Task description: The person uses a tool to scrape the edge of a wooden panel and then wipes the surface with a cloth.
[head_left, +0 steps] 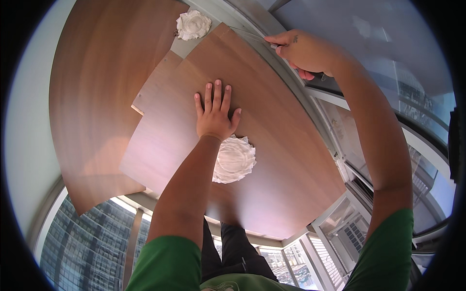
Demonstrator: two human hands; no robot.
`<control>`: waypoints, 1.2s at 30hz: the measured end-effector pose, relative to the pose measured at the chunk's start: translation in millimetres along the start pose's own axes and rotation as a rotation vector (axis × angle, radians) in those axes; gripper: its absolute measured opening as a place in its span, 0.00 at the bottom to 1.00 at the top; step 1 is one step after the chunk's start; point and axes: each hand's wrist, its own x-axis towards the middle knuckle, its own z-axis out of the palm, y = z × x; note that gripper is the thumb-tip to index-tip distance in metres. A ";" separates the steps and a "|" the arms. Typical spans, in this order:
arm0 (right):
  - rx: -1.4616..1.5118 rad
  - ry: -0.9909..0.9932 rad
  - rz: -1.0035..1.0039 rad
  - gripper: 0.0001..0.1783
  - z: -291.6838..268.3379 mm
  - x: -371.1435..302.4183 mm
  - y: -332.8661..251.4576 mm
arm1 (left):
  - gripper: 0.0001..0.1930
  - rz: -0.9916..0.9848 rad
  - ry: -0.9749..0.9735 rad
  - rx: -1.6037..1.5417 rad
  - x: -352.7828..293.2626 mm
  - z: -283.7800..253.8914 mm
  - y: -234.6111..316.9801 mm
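Note:
My left hand (216, 114) lies flat with spread fingers on a brown wood-grain board (286, 160). Under and beside my left wrist, a round white piece with ruffled edges (236, 159) rests on this board. My right hand (306, 53) is closed around a slim tool (274, 46) at the upper right, by the window frame. The tool's thin, pale shaft points left toward the board's far corner. My fingers hide most of its handle, so its exact kind is unclear.
A second wood-grain panel (107, 97) stands at the left, with a smaller board edge (158, 82) between. Another ruffled white piece (193, 24) sits at the far end. Window glass (369, 43) and its frame (335, 99) run along the right; tall buildings (87, 242) show through glass at lower left.

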 end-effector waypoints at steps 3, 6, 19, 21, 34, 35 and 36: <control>-0.018 0.098 0.052 0.30 19.8 29.0 18.3 | 0.37 0.033 0.001 -0.008 4.9 0.7 10.5; -0.232 0.042 0.130 0.30 17.6 50.7 22.3 | 0.37 0.063 0.010 -0.014 10.0 -0.2 19.7; -0.055 -0.016 0.206 0.28 33.7 -10.9 77.6 | 0.37 0.057 0.049 -0.009 6.0 4.3 12.3; -0.026 -0.012 0.133 0.28 17.7 -35.0 45.6 | 0.37 0.025 0.049 0.023 1.7 2.6 3.3; 0.012 -0.013 0.149 0.28 45.9 -59.8 96.2 | 0.37 0.028 0.053 0.079 0.8 2.0 6.8; -0.067 -0.040 0.224 0.30 49.2 -60.5 107.6 | 0.37 0.041 0.058 0.076 3.5 2.1 12.6; -0.145 -0.068 0.299 0.32 59.4 -50.5 127.0 | 0.37 0.054 0.064 0.068 5.6 3.5 17.5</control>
